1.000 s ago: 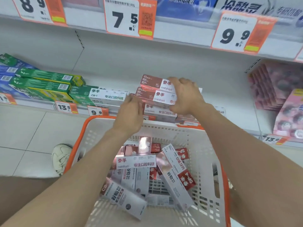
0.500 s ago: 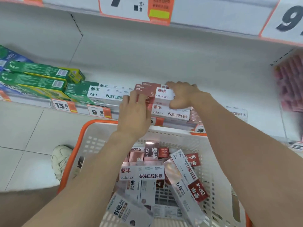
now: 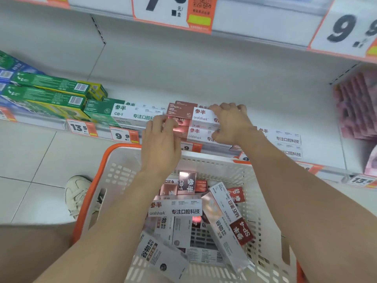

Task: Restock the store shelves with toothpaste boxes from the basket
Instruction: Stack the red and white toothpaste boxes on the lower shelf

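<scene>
At nine o'clock in my view, green boxes (image 3: 47,92) lie on the bottom shelf (image 3: 204,82), with a green-and-white box (image 3: 122,113) just beside them at their three o'clock. Below, at about eight o'clock, a pale shoe (image 3: 78,193) rests on the floor tiles, touching the orange-rimmed basket (image 3: 114,172). The left hand (image 3: 161,146) reaches over the basket's far rim; its bent fingers touch the left end of the stack of brown-and-white boxes (image 3: 189,117) on the shelf edge. Its thumb is hidden, so I cannot tell whether it grips or only pushes. The right hand (image 3: 230,123), at the stack's three o'clock, curls its fingers over the top box and sets its thumb against the lower one, holding the stack. More toothpaste boxes (image 3: 177,209) lie jumbled in the basket at six o'clock. Pink packs (image 3: 357,107) sit blurred at three o'clock.
</scene>
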